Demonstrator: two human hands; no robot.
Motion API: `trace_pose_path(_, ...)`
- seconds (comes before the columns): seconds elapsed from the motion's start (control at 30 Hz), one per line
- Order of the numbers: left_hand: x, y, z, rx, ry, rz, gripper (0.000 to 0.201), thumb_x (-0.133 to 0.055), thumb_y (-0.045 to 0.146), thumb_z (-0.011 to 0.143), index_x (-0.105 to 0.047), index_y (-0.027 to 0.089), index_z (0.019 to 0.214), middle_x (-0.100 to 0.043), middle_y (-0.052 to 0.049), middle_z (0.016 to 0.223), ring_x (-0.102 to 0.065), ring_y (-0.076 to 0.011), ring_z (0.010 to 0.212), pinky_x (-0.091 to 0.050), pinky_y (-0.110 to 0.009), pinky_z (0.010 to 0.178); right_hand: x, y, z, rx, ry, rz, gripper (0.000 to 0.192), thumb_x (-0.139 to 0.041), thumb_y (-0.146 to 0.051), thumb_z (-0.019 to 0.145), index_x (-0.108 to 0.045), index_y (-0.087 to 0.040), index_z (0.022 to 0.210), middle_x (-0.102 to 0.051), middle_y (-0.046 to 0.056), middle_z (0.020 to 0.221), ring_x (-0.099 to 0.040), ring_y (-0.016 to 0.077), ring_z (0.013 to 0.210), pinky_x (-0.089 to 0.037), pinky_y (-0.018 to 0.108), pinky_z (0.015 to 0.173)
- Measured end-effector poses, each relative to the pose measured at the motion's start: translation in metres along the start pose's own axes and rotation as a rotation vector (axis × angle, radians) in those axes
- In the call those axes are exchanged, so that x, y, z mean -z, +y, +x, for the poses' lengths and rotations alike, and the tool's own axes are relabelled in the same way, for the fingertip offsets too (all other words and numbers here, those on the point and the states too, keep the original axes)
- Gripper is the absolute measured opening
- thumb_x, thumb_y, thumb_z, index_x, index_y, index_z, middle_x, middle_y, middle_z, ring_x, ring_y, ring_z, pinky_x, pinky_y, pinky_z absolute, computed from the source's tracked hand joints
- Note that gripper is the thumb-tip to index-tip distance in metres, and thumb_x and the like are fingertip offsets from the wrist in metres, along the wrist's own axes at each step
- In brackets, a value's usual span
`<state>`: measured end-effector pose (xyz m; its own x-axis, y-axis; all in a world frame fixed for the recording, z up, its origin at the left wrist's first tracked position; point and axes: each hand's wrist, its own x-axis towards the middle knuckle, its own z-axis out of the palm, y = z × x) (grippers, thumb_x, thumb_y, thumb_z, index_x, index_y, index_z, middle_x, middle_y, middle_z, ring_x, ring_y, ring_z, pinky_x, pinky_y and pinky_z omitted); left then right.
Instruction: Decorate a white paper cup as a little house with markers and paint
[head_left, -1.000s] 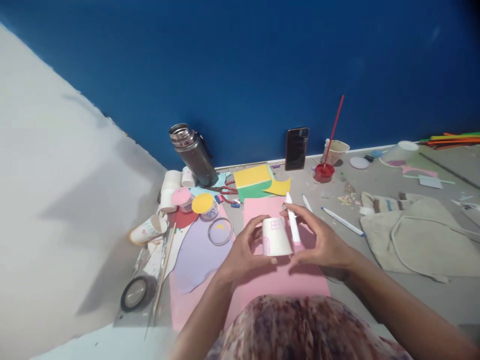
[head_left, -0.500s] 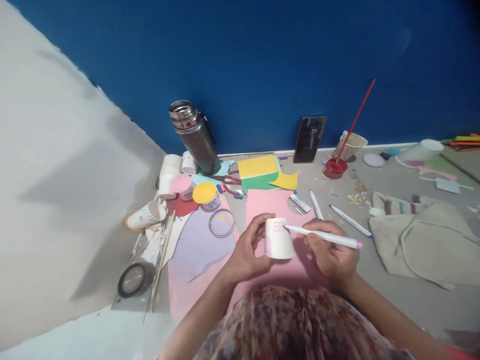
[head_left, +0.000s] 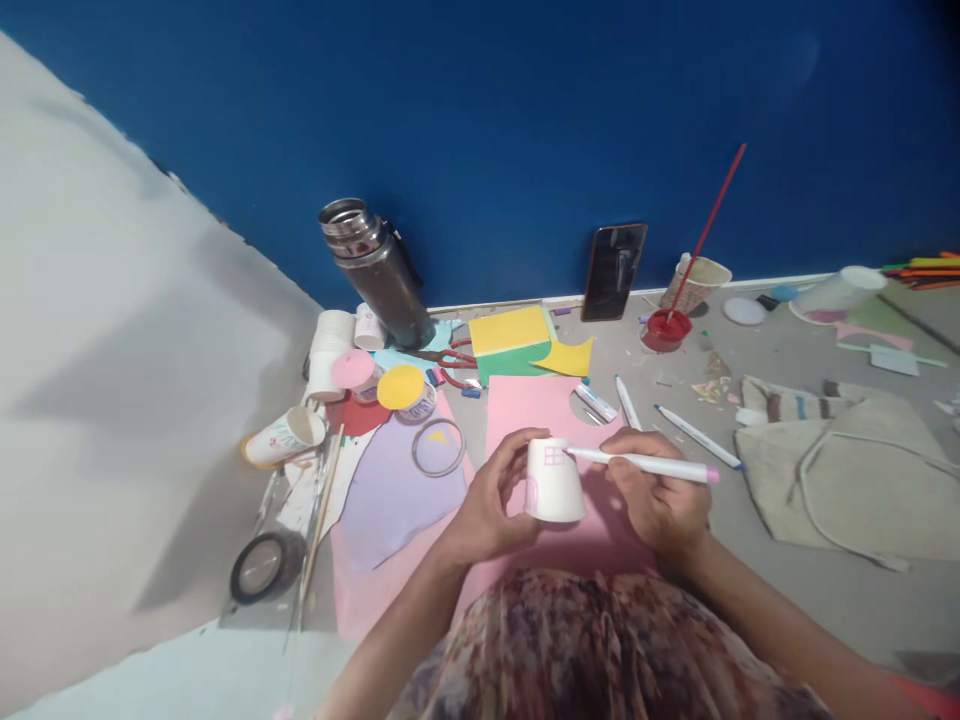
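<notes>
Last second: marker (head_left: 667,467) swung from upright beside the cup (head_left: 559,490) to near-level, tip brought to it; read that as pen in working position.
Matte blue wall (head_left: 480,130) stood beyond the cup, flat pink sheet (head_left: 525,400) lay under it, soft cloth pouch (head_left: 772,490) with cord right of it, wavy-edged purple sheet (head_left: 390,510) left of it, dull metal cylinder flask (head_left: 382,290) beyond and left. Left hand (head_left: 495,505) was clamped on the cup; right hand (head_left: 664,505) pinched the marker just right of it. Cup: smooth, white, tapered, paper-looking, wide end toward the person, over the pink sheet. Marker: slim white barrel, pink end. Tip sat at the right edge of the cup's pink-line window (head_left: 553,456), contact too fine to call.
</notes>
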<state>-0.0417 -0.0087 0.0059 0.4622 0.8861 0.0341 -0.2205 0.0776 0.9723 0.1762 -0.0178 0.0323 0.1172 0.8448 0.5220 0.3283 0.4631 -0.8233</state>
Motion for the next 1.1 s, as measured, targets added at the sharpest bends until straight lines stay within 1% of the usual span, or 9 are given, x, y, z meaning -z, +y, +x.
trace_pose_path(0.1, -0.0001, 0.0003, -0.0001, 0.016, 0.002, -0.011, 0.093, -0.071, 0.0, 0.059, -0.052, 0.023, 0.147, -0.059, -0.014, 0.149, -0.057, -0.0338, 0.141, -0.046, -0.042, 0.117, 0.0006, 0.0008, -0.0008, -0.011, -0.003, 0.002, 0.008, -0.066, -0.017, 0.095, -0.072, -0.023, 0.094, -0.076, 0.001, 0.078, -0.072, 0.0168, 0.064, -0.059, 0.026, 0.06)
trace_pose_path(0.27, -0.0001, 0.0008, 0.0001, 0.017, 0.003, -0.025, 0.093, -0.071, 0.0, 0.059, -0.052, 0.024, 0.147, -0.06, -0.013, 0.147, -0.057, -0.0322, 0.14, -0.046, -0.041, 0.117, 0.0017, -0.0002, -0.0011, -0.031, -0.009, -0.024, 0.008, -0.065, -0.019, 0.095, -0.072, -0.022, 0.093, -0.076, 0.002, 0.077, -0.071, 0.0172, 0.061, -0.058, 0.027, 0.057)
trace_pose_path(0.4, -0.0006, 0.0014, 0.0001, 0.016, 0.006, -0.021, 0.092, -0.072, 0.0, 0.06, -0.052, 0.024, 0.147, -0.06, -0.013, 0.148, -0.057, -0.0332, 0.14, -0.046, -0.042, 0.117, 0.0019, -0.0007, -0.0003, -0.018, -0.009, -0.041, 0.008, -0.066, -0.019, 0.095, -0.072, -0.023, 0.093, -0.077, 0.002, 0.078, -0.07, 0.0161, 0.06, -0.057, 0.026, 0.056)
trace_pose_path(0.57, -0.0007, 0.0008, -0.0003, 0.031, 0.005, -0.029, 0.089, -0.079, 0.006, 0.062, -0.053, 0.023, 0.146, -0.059, -0.015, 0.148, -0.057, -0.0351, 0.14, -0.047, -0.044, 0.117, 0.0011, -0.0019, 0.0005, -0.034, -0.001, -0.031, 0.008, -0.066, -0.018, 0.095, -0.072, -0.023, 0.092, -0.076, 0.002, 0.077, -0.071, 0.016, 0.06, -0.056, 0.025, 0.053)
trace_pose_path(0.73, -0.0013, -0.0002, 0.0, 0.032, 0.014, -0.018, 0.09, -0.076, 0.002, 0.061, -0.053, 0.024, 0.146, -0.062, -0.014, 0.146, -0.06, -0.0333, 0.137, -0.048, -0.043, 0.115, 0.0014, -0.0045, 0.0, -0.045, -0.014, 0.014, 0.009, -0.065, -0.017, 0.095, -0.071, -0.022, 0.089, -0.074, 0.001, 0.074, -0.067, 0.0134, 0.053, -0.052, 0.022, 0.048)
trace_pose_path(0.93, -0.0015, 0.0007, 0.0001, 0.044, 0.017, -0.011, 0.09, -0.075, 0.002, 0.062, -0.053, 0.025, 0.145, -0.063, -0.012, 0.145, -0.06, -0.0324, 0.137, -0.047, -0.043, 0.116, 0.0034, -0.0064, 0.0017, -0.046, -0.029, -0.002, 0.009, -0.065, -0.018, 0.093, -0.071, -0.021, 0.086, -0.074, 0.002, 0.073, -0.068, 0.015, 0.053, -0.055, 0.025, 0.05)
trace_pose_path(1.1, -0.0015, 0.0017, 0.0004, 0.046, 0.016, -0.011, 0.089, -0.077, 0.005, 0.062, -0.053, 0.025, 0.145, -0.063, -0.012, 0.144, -0.06, -0.033, 0.136, -0.048, -0.044, 0.116, 0.002, -0.0069, 0.0012, -0.076, -0.03, 0.011, 0.011, -0.064, -0.021, 0.095, -0.07, -0.022, 0.085, -0.073, 0.001, 0.072, -0.067, 0.0145, 0.052, -0.052, 0.024, 0.046)
